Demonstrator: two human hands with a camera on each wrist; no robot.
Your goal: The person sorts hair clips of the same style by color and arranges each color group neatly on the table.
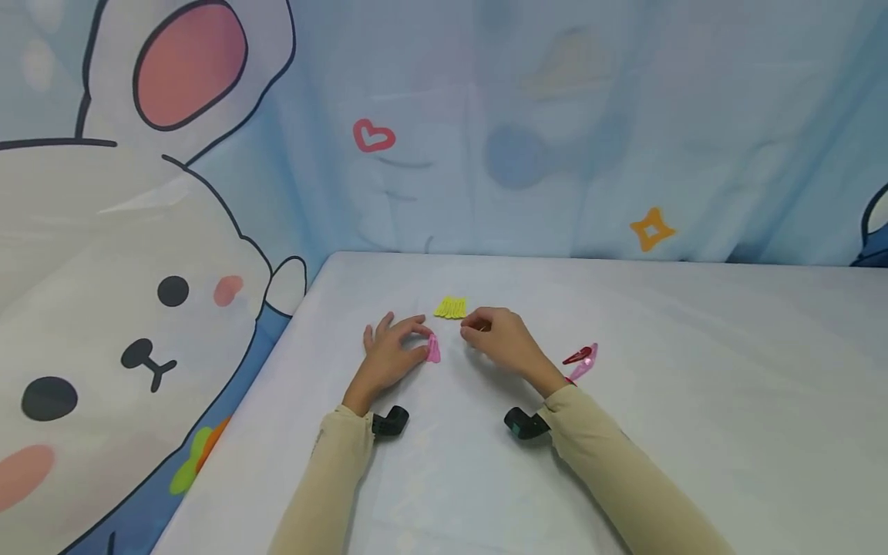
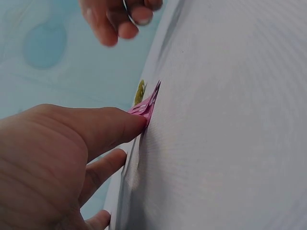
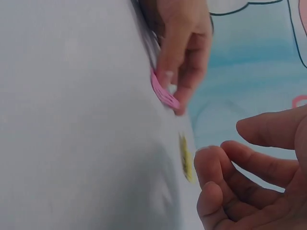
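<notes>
Pinching a small group of pink hair clips [image 1: 434, 349] between thumb and index finger, the left hand [image 1: 390, 356] has its other fingers spread away from the grip. The pink clips sit right at those fingertips, side by side, sticking out on the right of the pinch, close to the white tabletop [image 1: 444, 478]; whether they rest on it I cannot tell. The right hand [image 1: 502, 339] is beside them on the right, well clear of the pink clips, its fingers loosely bent; the right wrist view shows a gap between thumb and fingers with nothing visible in it. Just beyond the pink clips, near the right hand's fingertips, a row of yellow hair clips [image 1: 451, 308] lies side by side on the table. To the right of the right wrist lie a red clip [image 1: 577, 354] and a glossy pink clip [image 1: 585, 362], touching or overlapping, with another reddish bit partly hidden by the wrist. Each wrist carries a black device, the left one [image 1: 391, 422] and the right one [image 1: 525, 424], at the beige sleeve's cuff.
</notes>
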